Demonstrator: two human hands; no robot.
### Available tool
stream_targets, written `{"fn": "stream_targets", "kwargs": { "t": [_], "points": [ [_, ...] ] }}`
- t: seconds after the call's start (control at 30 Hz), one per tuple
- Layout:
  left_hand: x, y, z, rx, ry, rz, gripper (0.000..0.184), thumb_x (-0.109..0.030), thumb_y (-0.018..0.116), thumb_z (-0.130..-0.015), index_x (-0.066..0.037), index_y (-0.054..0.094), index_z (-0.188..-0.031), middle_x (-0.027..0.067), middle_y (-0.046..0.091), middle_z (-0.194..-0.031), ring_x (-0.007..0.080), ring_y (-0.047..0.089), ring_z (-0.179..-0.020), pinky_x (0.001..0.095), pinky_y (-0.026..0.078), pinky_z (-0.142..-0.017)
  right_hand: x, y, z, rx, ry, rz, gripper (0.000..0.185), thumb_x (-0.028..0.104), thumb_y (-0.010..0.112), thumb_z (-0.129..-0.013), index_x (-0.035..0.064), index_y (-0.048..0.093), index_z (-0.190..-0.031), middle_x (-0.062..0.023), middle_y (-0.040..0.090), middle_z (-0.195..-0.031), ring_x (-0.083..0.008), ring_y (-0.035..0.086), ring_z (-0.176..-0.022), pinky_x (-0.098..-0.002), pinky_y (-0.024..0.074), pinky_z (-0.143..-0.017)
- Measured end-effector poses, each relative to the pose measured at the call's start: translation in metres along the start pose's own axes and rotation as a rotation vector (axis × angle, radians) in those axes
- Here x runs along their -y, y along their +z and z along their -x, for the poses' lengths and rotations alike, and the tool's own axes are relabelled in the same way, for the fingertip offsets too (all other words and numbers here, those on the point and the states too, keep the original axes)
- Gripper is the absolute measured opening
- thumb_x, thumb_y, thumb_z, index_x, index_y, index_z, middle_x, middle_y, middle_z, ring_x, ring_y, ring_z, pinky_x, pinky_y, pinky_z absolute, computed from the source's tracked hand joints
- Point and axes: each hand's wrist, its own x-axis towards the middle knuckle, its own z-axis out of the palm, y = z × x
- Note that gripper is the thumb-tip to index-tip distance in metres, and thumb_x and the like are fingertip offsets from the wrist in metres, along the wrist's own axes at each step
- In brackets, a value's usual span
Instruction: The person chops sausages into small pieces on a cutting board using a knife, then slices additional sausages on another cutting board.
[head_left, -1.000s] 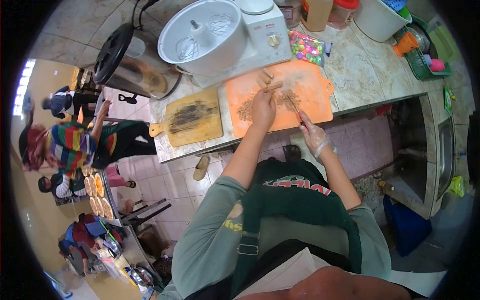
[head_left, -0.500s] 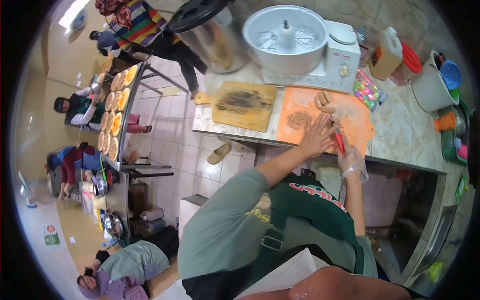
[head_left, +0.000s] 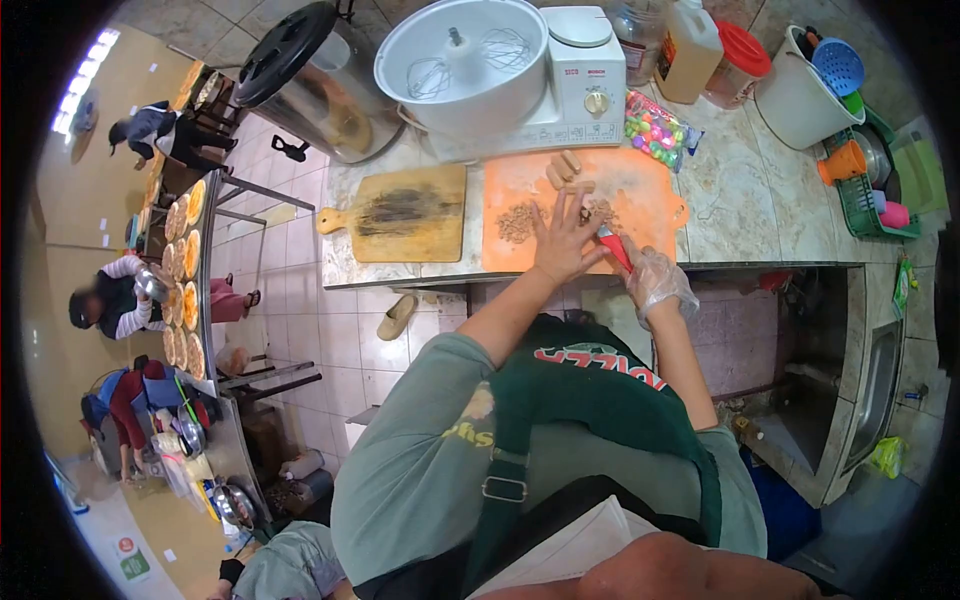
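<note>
An orange cutting board (head_left: 645, 185) lies on the counter in front of me. My right hand (head_left: 650, 280), in a clear plastic glove, holds a red-handled knife (head_left: 616, 248) over it. Bare and with fingers spread, my left hand (head_left: 565, 240) rests over the board beside the knife's blade, which is partly hidden. Small chopped brown pieces (head_left: 516, 223) form a pile left of my left hand, and more lie by the blade. Several uncut sausage pieces (head_left: 563, 168) sit near the board's back edge.
Left of the orange board is a wooden board (head_left: 410, 213). Behind stand a mixer (head_left: 585, 85), a lidded clear container (head_left: 335, 105) and a bag of colourful candies (head_left: 655, 130). A green basket (head_left: 860, 205) stands right. People work beside a table of pizzas (head_left: 190, 270) at left.
The head view has swung right, then back left. My left hand has gone from closed near the sausage pieces to spread beside the blade. The knife has stayed in my right hand.
</note>
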Motion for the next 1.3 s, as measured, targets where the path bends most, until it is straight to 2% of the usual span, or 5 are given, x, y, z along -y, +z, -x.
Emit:
{"fn": "stream_targets", "kwargs": {
  "t": [0.27, 0.57, 0.63, 0.83, 1.3],
  "points": [
    [0.025, 0.006, -0.006, -0.066, -0.215, -0.149, 0.057, -0.051, 0.046, -0.077, -0.015, 0.046, -0.121, 0.0125, 0.019, -0.138, 0.0321, 0.012, -0.129, 0.0635, 0.002, -0.094, -0.038, -0.01, 0.019, 0.017, 0.102, -0.175, 0.049, 0.029, 0.059, -0.075, 0.0215, 0.046, -0.121, -0.0132, 0.058, -0.087, -0.0297, 0.057, -0.08, -0.0384, 0.0464, -0.068],
    [-0.028, 0.042, -0.043, 0.004, 0.232, 0.145, 0.039, -0.033, 0.053, -0.075, -0.007, 0.052, -0.105, 0.0119, 0.046, -0.113, 0.0268, 0.033, -0.119, 0.0477, 0.017, -0.101, -0.077, 0.0, 0.013, -0.267, 0.192, -0.511, 0.05, 0.022, 0.062, -0.073, 0.0116, 0.047, -0.12, -0.0197, 0.058, -0.084, -0.0329, 0.057, -0.077, -0.0376, 0.0447, -0.067],
    [-0.032, 0.051, -0.051, -0.055, 0.303, 0.14, 0.024, -0.02, 0.057, -0.071, -0.005, 0.053, -0.089, 0.0142, 0.049, -0.098, 0.0299, 0.044, -0.102, 0.0465, 0.031, -0.09, -0.078, 0.002, 0.013, -0.295, 0.164, -0.528, 0.049, 0.022, 0.061, -0.074, 0.011, 0.047, -0.12, -0.0204, 0.058, -0.087, -0.033, 0.057, -0.078, -0.0371, 0.0447, -0.068],
    [-0.014, 0.053, -0.06, -0.079, 0.331, 0.176, 0.01, -0.012, 0.055, -0.069, -0.005, 0.047, -0.071, 0.0096, 0.046, -0.078, 0.0272, 0.048, -0.079, 0.0388, 0.039, -0.075, -0.079, 0.009, 0.015, -0.28, 0.134, -0.544, 0.05, 0.02, 0.061, -0.074, 0.0097, 0.046, -0.121, -0.021, 0.058, -0.094, -0.0336, 0.057, -0.083, -0.0363, 0.0445, -0.072],
    [0.074, 0.003, -0.028, 0.026, 0.081, -0.018, 0.007, -0.011, 0.053, -0.069, -0.004, 0.051, -0.071, 0.0098, 0.052, -0.078, 0.0255, 0.05, -0.082, 0.0368, 0.041, -0.074, -0.062, 0.021, 0.009, -0.228, 0.146, -0.566, 0.052, 0.021, 0.062, -0.073, 0.0143, 0.045, -0.122, -0.0197, 0.058, -0.095, -0.032, 0.058, -0.084, -0.036, 0.0451, -0.071]
  ]
}}
